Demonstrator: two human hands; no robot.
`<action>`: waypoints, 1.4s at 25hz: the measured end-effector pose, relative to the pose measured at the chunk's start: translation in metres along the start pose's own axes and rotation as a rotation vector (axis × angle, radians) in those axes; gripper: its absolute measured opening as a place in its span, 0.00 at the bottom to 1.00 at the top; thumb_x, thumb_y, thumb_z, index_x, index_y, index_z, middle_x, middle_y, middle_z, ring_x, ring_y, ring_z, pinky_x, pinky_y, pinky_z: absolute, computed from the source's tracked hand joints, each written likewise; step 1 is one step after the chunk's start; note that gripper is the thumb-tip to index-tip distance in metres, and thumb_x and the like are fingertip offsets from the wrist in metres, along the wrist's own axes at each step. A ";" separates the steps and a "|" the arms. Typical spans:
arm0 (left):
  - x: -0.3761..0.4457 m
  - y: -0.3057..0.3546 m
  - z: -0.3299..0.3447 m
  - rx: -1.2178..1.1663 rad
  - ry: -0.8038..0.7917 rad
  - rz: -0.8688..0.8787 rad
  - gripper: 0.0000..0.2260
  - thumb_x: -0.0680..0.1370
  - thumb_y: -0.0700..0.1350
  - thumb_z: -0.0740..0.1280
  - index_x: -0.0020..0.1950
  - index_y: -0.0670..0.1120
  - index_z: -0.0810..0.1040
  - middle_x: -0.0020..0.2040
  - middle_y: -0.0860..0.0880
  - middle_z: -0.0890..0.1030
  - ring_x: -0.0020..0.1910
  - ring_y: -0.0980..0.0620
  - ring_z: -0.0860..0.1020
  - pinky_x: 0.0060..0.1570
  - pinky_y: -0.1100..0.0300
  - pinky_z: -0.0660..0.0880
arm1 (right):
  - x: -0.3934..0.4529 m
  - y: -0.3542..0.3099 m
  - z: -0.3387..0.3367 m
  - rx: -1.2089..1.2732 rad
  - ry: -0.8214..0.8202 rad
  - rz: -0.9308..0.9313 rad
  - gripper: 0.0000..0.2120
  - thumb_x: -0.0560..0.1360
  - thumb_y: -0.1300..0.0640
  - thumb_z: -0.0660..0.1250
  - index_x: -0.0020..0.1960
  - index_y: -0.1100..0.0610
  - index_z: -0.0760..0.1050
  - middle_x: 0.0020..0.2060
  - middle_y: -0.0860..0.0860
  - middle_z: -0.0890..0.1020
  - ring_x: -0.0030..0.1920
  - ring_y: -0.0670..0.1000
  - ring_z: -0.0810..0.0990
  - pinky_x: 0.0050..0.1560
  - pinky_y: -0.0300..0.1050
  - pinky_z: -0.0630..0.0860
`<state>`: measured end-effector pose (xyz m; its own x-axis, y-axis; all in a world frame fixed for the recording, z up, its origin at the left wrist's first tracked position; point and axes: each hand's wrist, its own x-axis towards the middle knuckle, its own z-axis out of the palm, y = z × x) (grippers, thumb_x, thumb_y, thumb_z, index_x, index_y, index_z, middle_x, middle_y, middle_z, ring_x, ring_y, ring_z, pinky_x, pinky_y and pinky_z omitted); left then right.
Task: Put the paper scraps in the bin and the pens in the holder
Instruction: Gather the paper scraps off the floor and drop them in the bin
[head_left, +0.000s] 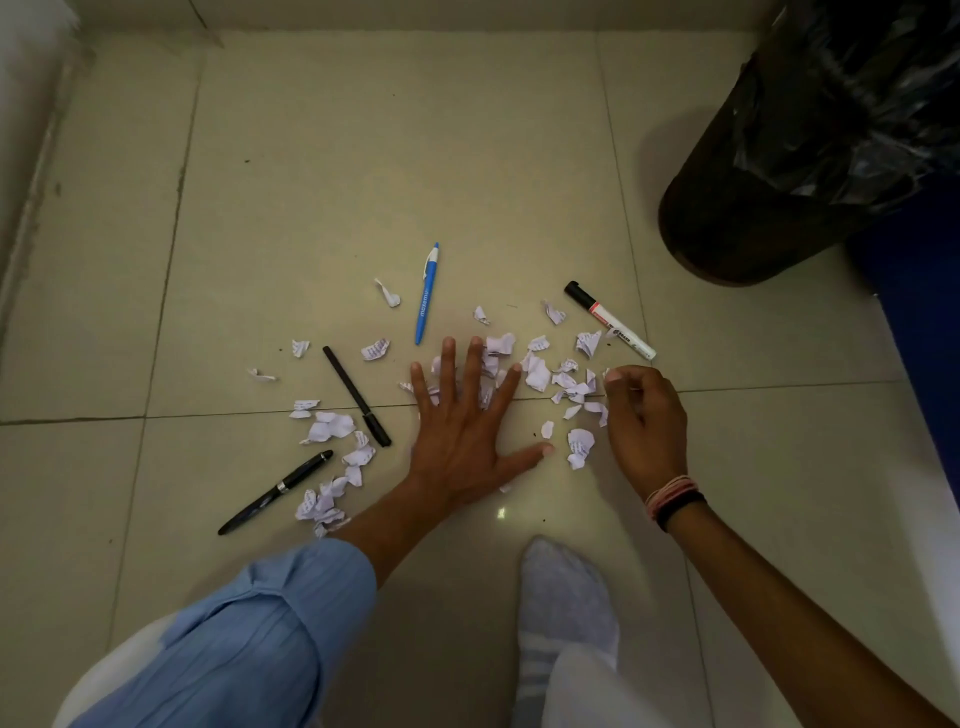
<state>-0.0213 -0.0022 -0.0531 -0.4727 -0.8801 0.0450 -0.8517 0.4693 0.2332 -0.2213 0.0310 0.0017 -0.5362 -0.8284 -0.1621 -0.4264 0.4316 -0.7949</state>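
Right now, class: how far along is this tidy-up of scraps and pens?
Done: nothing visible; no holder is in view. In hand: the left hand lies flat on the scraps, while the right hand pinches some. Left: scraps litter the floor, four pens lie loose, including the blue pen and marker. The bin waits.

1. Our left hand lies flat, palm down, fingers spread wide and thumb stretched to the right.
2. Our left forearm runs back to a rolled blue sleeve.
3. Our right hand is curled, fingertips pinched together at its upper left; what the grip holds, we cannot tell.
4. Our right wrist wears bands.
5. Our socked foot points forward between the arms.
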 end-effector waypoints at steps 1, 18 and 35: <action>0.001 -0.002 0.002 -0.004 0.001 -0.018 0.41 0.74 0.74 0.58 0.80 0.50 0.63 0.81 0.38 0.59 0.80 0.34 0.54 0.73 0.30 0.49 | 0.001 0.002 0.001 -0.004 0.000 -0.005 0.05 0.80 0.56 0.65 0.50 0.56 0.78 0.47 0.52 0.79 0.53 0.58 0.79 0.58 0.54 0.75; 0.049 -0.022 -0.080 -1.081 0.260 -0.509 0.17 0.78 0.45 0.70 0.33 0.41 0.71 0.27 0.41 0.70 0.27 0.54 0.67 0.31 0.61 0.68 | 0.009 -0.016 0.053 -0.311 -0.064 -0.358 0.18 0.79 0.49 0.62 0.63 0.59 0.74 0.62 0.59 0.76 0.63 0.59 0.71 0.61 0.60 0.72; 0.046 -0.066 -0.137 -1.771 0.257 -0.882 0.16 0.76 0.41 0.66 0.29 0.47 0.70 0.25 0.50 0.66 0.21 0.53 0.59 0.29 0.59 0.50 | -0.063 -0.003 0.094 -0.758 -0.478 -0.917 0.49 0.69 0.21 0.55 0.81 0.47 0.49 0.80 0.63 0.44 0.79 0.66 0.41 0.70 0.77 0.46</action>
<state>0.0442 -0.0830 0.0671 0.0508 -0.8502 -0.5239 0.4177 -0.4584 0.7845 -0.1182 0.0480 -0.0409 0.4186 -0.9066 -0.0527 -0.8900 -0.3980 -0.2225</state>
